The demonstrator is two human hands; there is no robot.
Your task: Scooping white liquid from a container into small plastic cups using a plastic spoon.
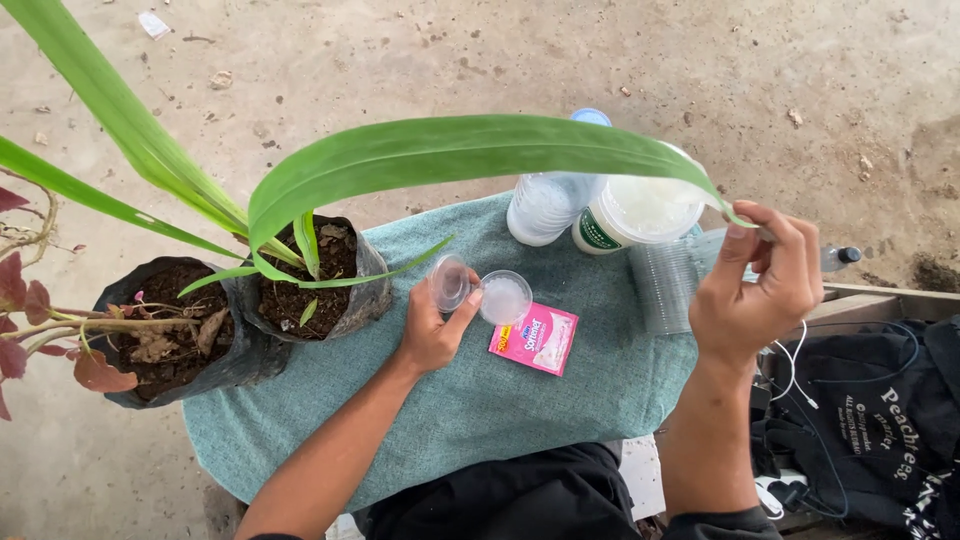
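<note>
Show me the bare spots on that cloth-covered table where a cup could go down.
Bare teal cloth lies below the pink sachet, and between the left hand and the black grow bag. The far edge is crowded: bottle, white tub, stacked clear cups. The right hand holds a leaf tip.

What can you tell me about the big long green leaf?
The long green leaf is broad, smooth and glossy, with fine lengthwise veins. It rises from the soil of a black plastic grow bag and arches across, above the teal cloth. Its narrow tip is pinched by the right hand. It passes in front of a clear bottle.
</note>
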